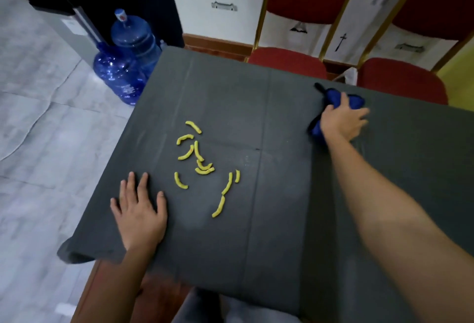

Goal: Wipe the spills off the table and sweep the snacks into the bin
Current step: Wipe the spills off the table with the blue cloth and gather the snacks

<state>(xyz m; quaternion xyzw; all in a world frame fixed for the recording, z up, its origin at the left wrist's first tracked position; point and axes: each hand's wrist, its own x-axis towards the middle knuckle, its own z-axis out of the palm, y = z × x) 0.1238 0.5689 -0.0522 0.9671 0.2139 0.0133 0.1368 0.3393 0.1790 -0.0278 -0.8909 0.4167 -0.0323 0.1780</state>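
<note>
The desk [282,232] is covered by a dark grey sheet. The left hand [139,211] lies flat on it near the left edge, its fingers [142,184] straight, slightly spread and holding nothing. Just to the right of that hand, the yellow snacks [204,167], curved puffed sticks, lie scattered across the middle-left of the desk, some overlapping and some apart. A faint pale smear [197,220] shows on the sheet just below them.

The right hand [342,123] reaches to the far right of the desk, well apart from the snacks, and grips a bunched blue cloth [333,96], which it presses to the surface. The cloth bulges out between thumb and forefinger and below the palm; the hand is somewhat blurred.

Two red chairs [287,62] stand at the far side, and two blue water bottles [133,37] sit on the floor by the far left corner.
</note>
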